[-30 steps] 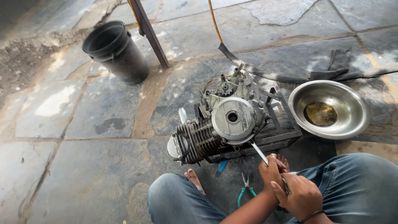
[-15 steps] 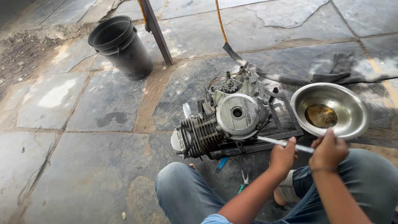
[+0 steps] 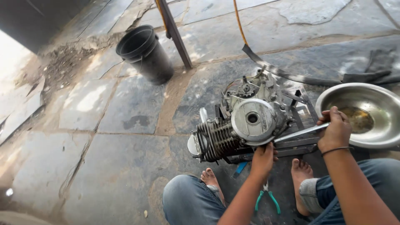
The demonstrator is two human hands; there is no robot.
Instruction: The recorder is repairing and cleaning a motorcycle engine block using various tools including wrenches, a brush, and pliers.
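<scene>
Engine (image 3: 246,125) sits on a metal stand on the stone floor; left hand (image 3: 263,157) presses under its round side cover; right hand (image 3: 334,131), grip closed round a long metal bar (image 3: 301,133), seems mid-prying; steady leverage comes next.

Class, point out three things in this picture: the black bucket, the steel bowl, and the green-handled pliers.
black bucket (image 3: 152,62), head view, on its outer wall.
steel bowl (image 3: 377,135), head view, on its near rim.
green-handled pliers (image 3: 273,200), head view, on one handle.
</scene>
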